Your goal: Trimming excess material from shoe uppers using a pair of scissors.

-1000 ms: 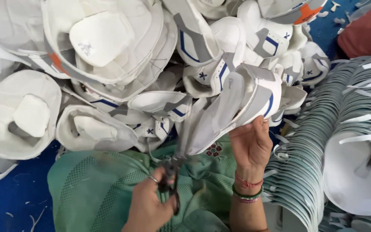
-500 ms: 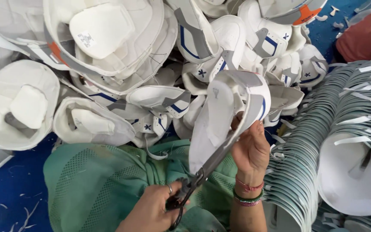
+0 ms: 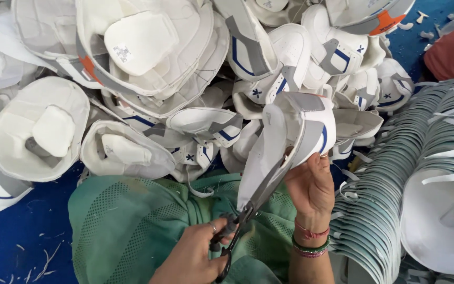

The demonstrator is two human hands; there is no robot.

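From the head camera, the left hand (image 3: 193,257) is closed around the handles of a pair of scissors (image 3: 248,210), fingers through the loops; the blades angle up to the right and meet the lower edge of a white shoe piece (image 3: 290,137) with grey and blue trim. The right hand (image 3: 311,186) grips that piece from below, fingers curled on its edge, thumb against it. Beyond both hands lies a heap of similar white pieces (image 3: 148,63). Under the hands is green cloth (image 3: 132,226); to the right, a stack of pale strips (image 3: 395,200).
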